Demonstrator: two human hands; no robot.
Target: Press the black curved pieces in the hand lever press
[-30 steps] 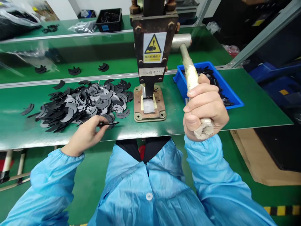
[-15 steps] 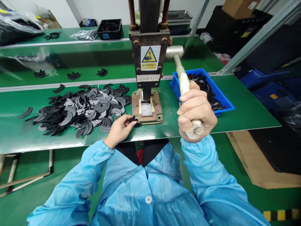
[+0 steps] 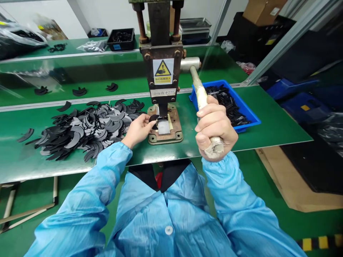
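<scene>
My left hand (image 3: 138, 129) pinches a black crescent piece (image 3: 153, 118) and holds it at the left side of the hand press base (image 3: 165, 134), just beside the punch. My right hand (image 3: 214, 126) is closed around the wrapped press lever (image 3: 199, 92), which slants up to the press body (image 3: 161, 73) with its yellow warning label. A large pile of black and grey crescent pieces (image 3: 85, 126) lies on the green table left of the press.
A blue bin (image 3: 248, 115) with several black pieces stands right of the press. A glass shelf behind carries a few crescents (image 3: 79, 91), a black tray (image 3: 120, 37) and plastic bags. Cardboard lies on the floor at right (image 3: 300, 189).
My left hand picked a crescent from the pile's edge and carried it right and forward to the press base. My right hand stayed on the lever. The view shifted slightly.
</scene>
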